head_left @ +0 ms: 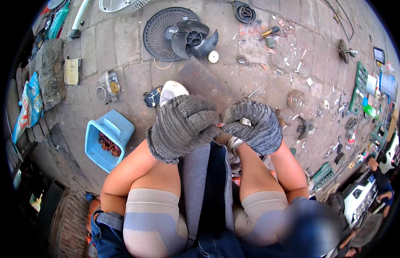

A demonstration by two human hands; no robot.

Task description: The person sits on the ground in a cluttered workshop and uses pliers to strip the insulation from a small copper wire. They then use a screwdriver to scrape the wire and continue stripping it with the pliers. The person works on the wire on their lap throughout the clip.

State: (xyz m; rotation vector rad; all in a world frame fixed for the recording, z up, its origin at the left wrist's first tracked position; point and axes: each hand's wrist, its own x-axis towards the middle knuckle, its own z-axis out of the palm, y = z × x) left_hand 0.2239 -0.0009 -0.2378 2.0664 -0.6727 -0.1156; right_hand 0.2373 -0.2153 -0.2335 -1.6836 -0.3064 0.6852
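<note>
The left hand [182, 124] and right hand [255, 125] meet at the fingertips, a small reddish bit [220, 125] showing between them; whether either has closed on it, I can't tell. Bulky knitted gloves [172, 133] probably call for a slow, steady pinch. Beyond lies a flat, scuffed plate [203, 79], its far corner near curved black fan blades [208, 45].

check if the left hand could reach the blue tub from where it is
Probably yes: the blue tub sits to the left of the left hand, with nothing visible blocking the gap, though that hand is held close to the right hand.
</note>
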